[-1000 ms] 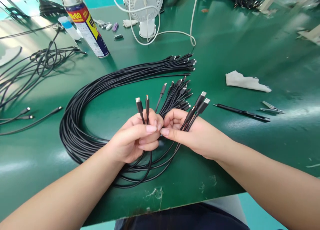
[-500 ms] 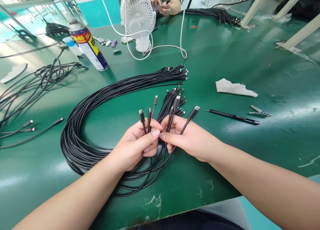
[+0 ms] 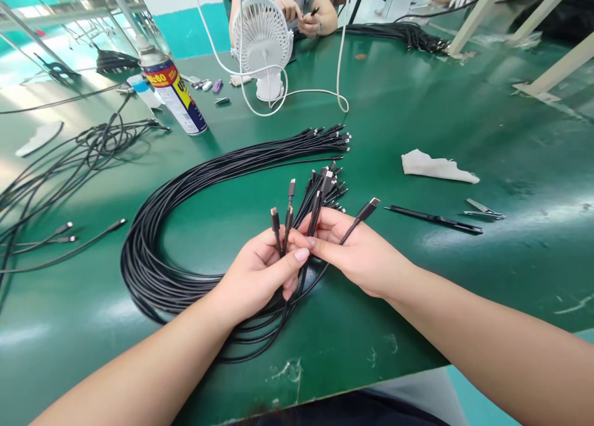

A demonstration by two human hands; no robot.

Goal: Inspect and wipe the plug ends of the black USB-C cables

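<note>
My left hand point(image 3: 266, 268) is closed round a few black USB cables, whose plugs point(image 3: 275, 221) point up above the fingers. Beside it, nearly touching at the fingertips, my right hand point(image 3: 346, 243) grips more of these cables. One cable in it leans out to the right, its plug point(image 3: 368, 210) standing clear of the thumb. Behind both hands lies a large bundle of black cables point(image 3: 143, 228), bent in a U on the green table. Its far plug ends point(image 3: 338, 138) lie beyond the near ones. The fingers partly hide the cables they hold.
A spray can point(image 3: 174, 95) and a small white fan point(image 3: 263, 36) stand at the back. Loose cables point(image 3: 93, 141) lie left. On the right are a white scrap point(image 3: 436, 166), black tweezers point(image 3: 434, 219) and a small metal tool point(image 3: 485, 211). A co-worker's hands point(image 3: 301, 18) are across the table.
Both hands still hold cables. My left hand has shifted slightly right, and the plug leaning from my right hand has moved a little right. The view has shifted slightly.
</note>
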